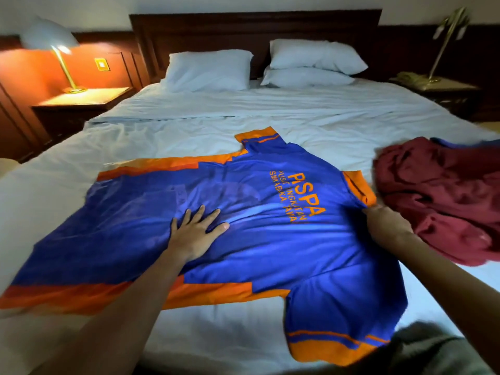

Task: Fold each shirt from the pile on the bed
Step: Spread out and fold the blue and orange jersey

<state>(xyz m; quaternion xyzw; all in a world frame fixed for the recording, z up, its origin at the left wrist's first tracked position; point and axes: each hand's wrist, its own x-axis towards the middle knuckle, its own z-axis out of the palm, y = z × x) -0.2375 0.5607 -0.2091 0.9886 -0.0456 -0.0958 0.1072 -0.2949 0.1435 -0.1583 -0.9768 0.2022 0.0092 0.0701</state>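
Now left hand presses blue shirt flat; right hand grips it.

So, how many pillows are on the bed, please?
3: left pillow at the headboard; upper pillow stacked on lower pillow at right. Others may hide behind.

Blue-and-orange shirt flat on bed, left hand palm-down atop, right hand around its neck edge.

the blue shirt carries orange print at 2 o'clock from its middle: large letters "pspa", then two smaller lines, partly creased, roughly "...angkatan" and "smka baka..."; the rest is unreadable
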